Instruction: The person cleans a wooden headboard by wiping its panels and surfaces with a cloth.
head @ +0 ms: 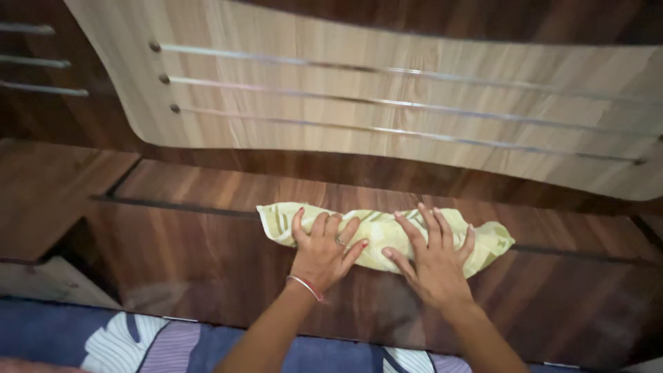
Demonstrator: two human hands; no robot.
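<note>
Left hand: the left hand (322, 254) lies palm down with its fingers (333, 226) spread fairly wide, and the fingertips press onto the near left part of a pale yellow folded cloth with faint stripes (376, 231). It grips nothing; it rests flat. A ring shows on one finger and a thin bangle sits at the wrist.

Right hand: the right hand (434, 259) is also flat, palm down, fingers (429, 224) splayed and stretched out over the right half of the cloth. The thumb points left along the near edge of the cloth. It clasps nothing and only presses on the fabric.

Hands together: they lie side by side, close but not touching, both reaching away from the person.

Cloth, place: it lies on the dark glossy wooden surface (207, 242), about the middle of the view, just nearer than the dark groove (173, 206) that runs across the wood.

Cloth, long axis: it runs left to right, with the right end dipping a little toward the near side. The left end is a rounded fold, and the right end comes to a blunt corner.

Far side: a light wood panel with a curved edge (290, 131) stands behind it, crossed by three thin metal strips (387, 100).

Near side: bedding in blue and purple with white leaf shapes (148, 345) lies along the near edge.

Containers: none shows, and the cloth holds nothing that can be seen.
</note>
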